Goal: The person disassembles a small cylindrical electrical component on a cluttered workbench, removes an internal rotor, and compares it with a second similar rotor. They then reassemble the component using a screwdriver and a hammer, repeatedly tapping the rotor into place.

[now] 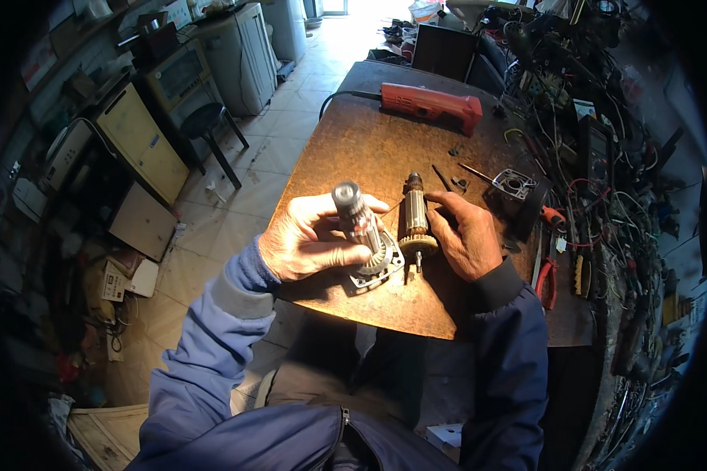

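Creased blue cloth jacket [275, 436] fills the lower edge. Person's left hand [300, 239] pinches, between thumb and fingers, a shiny grey cylindrical metal part [361, 224] with toothed ring and flat squarish flange, over the worn brown wooden tabletop [346, 141]. Right hand [471, 237] has bent fingers just beside a ribbed, coppery metal armature [415, 216] lying on this tabletop; whether they touch, one cannot tell. Farther lies a red plastic tool housing [428, 106].

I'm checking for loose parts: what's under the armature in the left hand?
A metal plate sits at the lower end of the armature, with tabletop showing around it. The tabletop beneath the plate and left hand is covered; whether anything lies there cannot be seen.
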{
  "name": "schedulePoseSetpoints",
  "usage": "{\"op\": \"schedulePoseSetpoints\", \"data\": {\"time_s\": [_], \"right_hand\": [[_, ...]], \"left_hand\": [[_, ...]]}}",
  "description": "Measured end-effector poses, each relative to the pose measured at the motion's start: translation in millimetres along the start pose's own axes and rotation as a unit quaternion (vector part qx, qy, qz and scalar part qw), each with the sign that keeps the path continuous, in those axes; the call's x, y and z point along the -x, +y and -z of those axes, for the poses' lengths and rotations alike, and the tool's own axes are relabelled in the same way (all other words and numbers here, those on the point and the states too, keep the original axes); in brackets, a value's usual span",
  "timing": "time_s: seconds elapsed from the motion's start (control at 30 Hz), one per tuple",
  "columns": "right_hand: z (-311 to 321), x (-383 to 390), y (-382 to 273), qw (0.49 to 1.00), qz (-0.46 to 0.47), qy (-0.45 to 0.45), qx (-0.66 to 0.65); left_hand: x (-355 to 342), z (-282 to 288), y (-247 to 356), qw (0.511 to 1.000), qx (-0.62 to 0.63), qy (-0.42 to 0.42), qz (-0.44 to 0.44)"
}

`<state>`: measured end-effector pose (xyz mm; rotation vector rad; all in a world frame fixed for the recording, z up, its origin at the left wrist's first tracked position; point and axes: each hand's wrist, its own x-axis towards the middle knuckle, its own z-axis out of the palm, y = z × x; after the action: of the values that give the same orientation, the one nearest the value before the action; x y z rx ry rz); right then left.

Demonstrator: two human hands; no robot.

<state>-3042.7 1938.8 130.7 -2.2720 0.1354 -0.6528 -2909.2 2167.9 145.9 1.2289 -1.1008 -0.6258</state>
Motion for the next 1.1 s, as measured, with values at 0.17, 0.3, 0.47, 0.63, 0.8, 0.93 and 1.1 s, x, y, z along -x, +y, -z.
{"op": "schedulePoseSetpoints", "data": {"time_s": [0.17,0.3,0.47,0.63,0.8,0.93,1.1], "right_hand": [[2.7,-1.1,-8.4,1.0,-0.009,-0.008,0.004],[2.2,0.3,-4.7,1.0,-0.003,-0.003,-0.006],[2.4,-0.6,-10.7,1.0,-0.01,-0.013,-0.009],[2.2,2.6,-5.2,1.0,0.022,0.007,0.011],[1.7,2.9,-3.4,1.0,0.024,0.008,0.006],[2.5,2.8,-5.6,1.0,0.022,0.008,0.001],[3.3,2.3,-9.0,1.0,-0.003,-0.005,-0.022]], "left_hand": [[-4.3,7.3,-3.6,0.984,0.107,0.09,0.11],[-7.0,15.0,-8.4,0.96,0.206,0.12,0.147],[-5.7,16.5,-7.3,0.955,0.208,0.149,0.148],[-9.4,13.5,-9.9,0.962,0.186,0.139,0.147],[-9.3,13.9,-10.7,0.962,0.155,0.165,0.151],[-9.4,13.2,-13.5,0.967,0.137,0.182,0.115],[-9.1,2.6,-12.3,0.978,-0.005,0.209,-0.013]]}}
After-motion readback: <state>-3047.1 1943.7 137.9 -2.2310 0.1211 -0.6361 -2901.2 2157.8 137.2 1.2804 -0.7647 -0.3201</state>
